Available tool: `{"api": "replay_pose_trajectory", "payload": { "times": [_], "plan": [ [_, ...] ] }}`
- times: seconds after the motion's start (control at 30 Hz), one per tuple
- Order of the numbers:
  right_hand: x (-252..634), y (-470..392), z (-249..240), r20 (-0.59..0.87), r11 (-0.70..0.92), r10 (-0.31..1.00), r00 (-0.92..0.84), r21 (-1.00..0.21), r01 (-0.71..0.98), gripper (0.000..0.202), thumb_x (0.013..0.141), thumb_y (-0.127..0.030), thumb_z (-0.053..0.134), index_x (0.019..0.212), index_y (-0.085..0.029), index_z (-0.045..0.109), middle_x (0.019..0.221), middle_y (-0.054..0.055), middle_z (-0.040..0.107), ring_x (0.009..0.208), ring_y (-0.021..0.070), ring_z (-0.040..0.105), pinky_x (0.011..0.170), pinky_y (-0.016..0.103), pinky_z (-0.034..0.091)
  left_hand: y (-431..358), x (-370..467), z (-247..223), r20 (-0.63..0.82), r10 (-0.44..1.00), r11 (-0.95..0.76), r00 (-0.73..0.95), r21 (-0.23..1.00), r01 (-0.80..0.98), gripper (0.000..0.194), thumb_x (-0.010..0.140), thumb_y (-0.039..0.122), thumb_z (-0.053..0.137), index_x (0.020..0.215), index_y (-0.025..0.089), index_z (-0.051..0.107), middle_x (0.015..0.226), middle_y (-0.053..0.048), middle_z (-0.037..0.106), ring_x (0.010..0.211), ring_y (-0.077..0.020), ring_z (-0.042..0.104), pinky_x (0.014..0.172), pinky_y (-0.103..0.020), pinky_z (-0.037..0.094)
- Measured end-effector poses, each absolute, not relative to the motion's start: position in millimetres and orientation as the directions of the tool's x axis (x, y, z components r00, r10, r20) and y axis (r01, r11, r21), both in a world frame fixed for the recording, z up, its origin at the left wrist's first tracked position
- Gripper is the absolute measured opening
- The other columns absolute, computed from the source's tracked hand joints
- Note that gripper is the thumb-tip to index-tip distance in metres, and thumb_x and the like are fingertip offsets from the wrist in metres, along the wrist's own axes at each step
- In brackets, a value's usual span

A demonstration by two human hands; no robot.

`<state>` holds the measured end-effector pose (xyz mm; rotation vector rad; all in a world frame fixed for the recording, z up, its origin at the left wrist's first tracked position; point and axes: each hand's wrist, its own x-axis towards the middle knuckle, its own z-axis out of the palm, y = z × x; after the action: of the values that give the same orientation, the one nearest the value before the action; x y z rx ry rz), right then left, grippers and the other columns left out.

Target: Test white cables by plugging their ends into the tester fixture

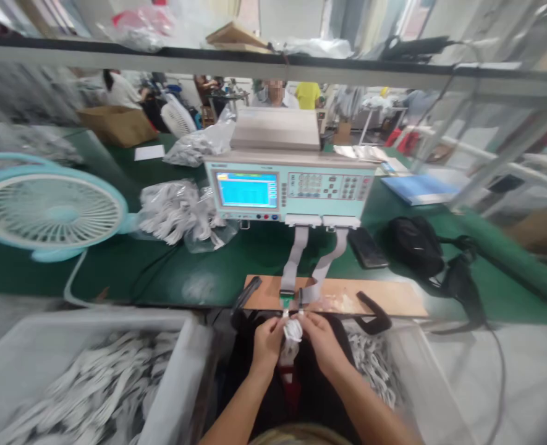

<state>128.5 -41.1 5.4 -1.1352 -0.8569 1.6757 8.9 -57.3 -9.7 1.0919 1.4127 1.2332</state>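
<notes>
My left hand point(267, 343) and my right hand point(320, 340) are close together at the table's front edge. Between them hangs a coiled white cable point(293, 334), one end pinched in the fingers of each hand. My left fingertips are just below a small green connector board point(287, 301); my right fingertips are by a dark connector point(301, 298) beside it. Whether the cable ends are seated in them I cannot tell. Grey ribbon cables point(295, 259) run from these connectors up to a tester point(324, 188) with a lit blue screen. A wooden board point(366, 296) lies beneath the connectors.
Bins of white cables stand at left point(187, 334) and right point(421, 364). A blue fan point(53, 207), bagged cables point(169, 210), a phone point(368, 248) and a black bag point(415, 246) lie on the green table. Black clamps point(374, 315) flank the board. People are beyond.
</notes>
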Motion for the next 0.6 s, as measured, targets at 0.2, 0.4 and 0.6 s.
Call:
{"api": "replay_pose_trajectory", "payload": {
  "times": [0.2,0.4,0.6],
  "plan": [
    [130,-40,-7,-0.4,-0.406,0.913,-0.079,-0.87,-0.279,0.032,0.064,-0.044,0.073,0.083,-0.017,0.072,0.076,0.005,0.071,0.072,0.0218,0.062,0.067,0.031,0.048,-99,-64,32,0.062,0.964,0.035,-0.26,0.935,0.353,0.029,0.086,0.035,0.044,0.077,0.018,0.066,0.089,-0.006,0.067,0.087,-0.0184,0.059,0.08,-0.026,0.044],
    [130,-38,-11,-0.413,-0.416,0.908,-0.073,-0.868,-0.272,0.034,0.058,-0.044,0.076,0.081,-0.018,0.072,0.081,0.007,0.072,0.08,0.0249,0.064,0.068,0.032,0.052,-169,-213,4,-0.106,0.722,0.576,-0.684,0.639,0.51,0.02,0.079,0.03,0.053,0.09,0.015,0.061,0.084,-0.008,0.065,0.086,-0.0255,0.059,0.081,-0.036,0.04],
    [132,-37,-13,-0.42,-0.43,0.902,-0.099,-0.862,-0.27,0.036,0.06,-0.044,0.076,0.085,-0.018,0.073,0.083,0.007,0.072,0.081,0.0248,0.065,0.067,0.031,0.053,-209,-263,-66,-0.289,0.515,0.797,-0.807,0.508,0.327,0.024,0.075,0.033,0.063,0.061,0.016,0.053,0.056,0.003,0.054,0.059,-0.0142,0.056,0.064,-0.031,0.044]
  ]
}}
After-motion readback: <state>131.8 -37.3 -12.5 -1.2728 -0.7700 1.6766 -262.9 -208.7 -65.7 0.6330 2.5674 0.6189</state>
